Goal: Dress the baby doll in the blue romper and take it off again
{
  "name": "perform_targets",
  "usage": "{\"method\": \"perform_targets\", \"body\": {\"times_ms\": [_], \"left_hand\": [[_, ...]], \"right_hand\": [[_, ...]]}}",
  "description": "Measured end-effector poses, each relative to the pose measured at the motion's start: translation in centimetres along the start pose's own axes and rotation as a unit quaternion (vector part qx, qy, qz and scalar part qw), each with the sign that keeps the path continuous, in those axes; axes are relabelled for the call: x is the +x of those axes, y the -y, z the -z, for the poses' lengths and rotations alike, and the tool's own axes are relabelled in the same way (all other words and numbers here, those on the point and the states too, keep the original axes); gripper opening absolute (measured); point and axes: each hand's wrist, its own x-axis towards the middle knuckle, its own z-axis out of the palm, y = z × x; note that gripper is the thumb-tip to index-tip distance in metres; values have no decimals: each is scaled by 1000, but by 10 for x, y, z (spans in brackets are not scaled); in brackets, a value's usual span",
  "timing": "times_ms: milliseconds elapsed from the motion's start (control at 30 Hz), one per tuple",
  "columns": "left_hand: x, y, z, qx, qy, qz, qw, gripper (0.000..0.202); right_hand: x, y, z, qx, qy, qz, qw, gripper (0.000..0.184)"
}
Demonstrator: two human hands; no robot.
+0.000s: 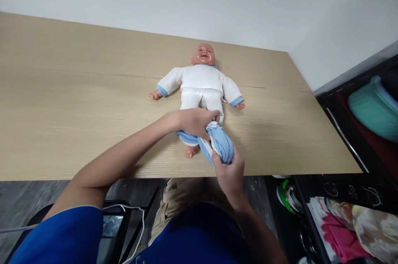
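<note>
A baby doll [202, 81] lies on its back on the wooden table [77, 110], head toward the wall, in a white top with blue cuffs and white bottoms. Bunched light-blue trousers [219, 144] sit around its lower legs. My left hand [194, 121] is closed on the cloth at the doll's legs. At the near end of the bunched blue trousers, my right hand [230, 173] grips the cloth. One bare foot [191, 152] of the doll sticks out below my left hand.
A dark rack [357, 131] stands right of the table with a teal item [373, 108] on it. Coloured cloth [345, 231] lies at the lower right. A white cable [137, 222] hangs beside a chair under the table's near edge.
</note>
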Motion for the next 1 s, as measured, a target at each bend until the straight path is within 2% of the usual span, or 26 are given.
{"method": "perform_targets", "body": {"times_ms": [133,233,433,600,667,733,833,933,1000], "left_hand": [[0,-5,-8,65,3,53,996,80],[3,-6,-12,73,19,53,996,91],[6,-8,-12,42,16,32,998,95],[7,-5,-14,33,15,29,999,87],[8,-5,-15,31,10,25,999,85],[8,-7,-15,37,9,32,999,84],[8,-8,-14,34,18,42,998,82],[8,0,-14,-27,10,20,999,79],[9,8,-14,-93,-4,-14,996,75]], "right_hand": [[-4,-17,-3,-114,-79,86,987,26],[-3,-15,-3,-126,-108,137,977,24],[1,-13,5,-61,-84,99,990,32],[0,-18,10,-168,-135,150,965,24],[-1,-18,10,-176,-143,156,961,23],[-2,-18,8,-133,-133,139,972,26],[-1,-19,6,-51,-97,61,992,34],[3,-21,6,29,-55,-46,997,44],[8,-24,8,93,-25,-94,991,47]]}}
